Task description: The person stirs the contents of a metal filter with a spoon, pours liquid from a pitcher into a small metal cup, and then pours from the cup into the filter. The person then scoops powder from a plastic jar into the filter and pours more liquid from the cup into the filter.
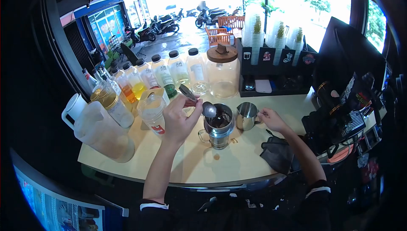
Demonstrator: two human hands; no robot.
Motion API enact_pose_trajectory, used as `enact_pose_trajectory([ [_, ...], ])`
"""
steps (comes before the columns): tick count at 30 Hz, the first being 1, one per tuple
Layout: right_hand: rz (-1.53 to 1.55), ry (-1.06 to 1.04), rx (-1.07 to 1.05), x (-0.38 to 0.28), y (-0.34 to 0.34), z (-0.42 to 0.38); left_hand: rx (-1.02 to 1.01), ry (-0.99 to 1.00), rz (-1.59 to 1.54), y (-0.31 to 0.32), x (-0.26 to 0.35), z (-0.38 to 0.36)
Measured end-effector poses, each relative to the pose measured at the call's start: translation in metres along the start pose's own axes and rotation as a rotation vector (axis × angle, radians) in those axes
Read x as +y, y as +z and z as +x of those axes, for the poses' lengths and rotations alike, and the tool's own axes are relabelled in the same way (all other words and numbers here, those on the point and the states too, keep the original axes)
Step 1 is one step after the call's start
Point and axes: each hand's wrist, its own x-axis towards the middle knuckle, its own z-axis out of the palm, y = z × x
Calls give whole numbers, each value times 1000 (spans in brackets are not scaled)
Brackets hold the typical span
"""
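Observation:
My left hand (181, 118) is closed around the handle of a metal spoon (209, 109), whose bowl hangs at the upper left rim of a metal filter cup (218, 123). Dark contents show inside the cup, which sits on top of a glass mug (218, 140) with a handle on its left. My right hand (273, 120) pinches the handle of a small steel pitcher (246, 117), upright on the counter just right of the filter cup. A clear plastic tub (151, 111) with a red label stands left of my left hand.
Bottles with black caps (161, 70) and a large glass jar (224, 76) line the counter's back. A cloudy jug (104, 131) stands left. Right are a dark cloth (276, 154) and black equipment (335, 120). A black rack (275, 73) holds stacked plastic cups (253, 33).

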Motion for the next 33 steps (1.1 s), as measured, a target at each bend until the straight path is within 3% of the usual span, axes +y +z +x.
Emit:
enact_pose_trajectory([
  [1,3,0,-4,6,4,0,-1,-2,4,-1,0,-1],
  [3,322,-93,-29,14,9,1,10,-29,-6,-2,-1,-3],
  [7,338,-138,28,9,-2,9,29,-74,-29,-3,-1,-6],
  [13,289,-292,152,-81,-36,-14,75,-127,-97,-6,2,-7],
  [15,129,-459,199,-103,-43,-15,95,-149,-98,-7,5,-7],
  [28,38,-578,73,-192,-44,-26,94,-134,-106,-4,3,-14],
  [30,-131,-648,86,-198,-44,-24,95,-138,-123,-3,5,-15],
  [33,-20,-621,33,-204,-38,-23,75,-146,-138,-3,7,-15],
])
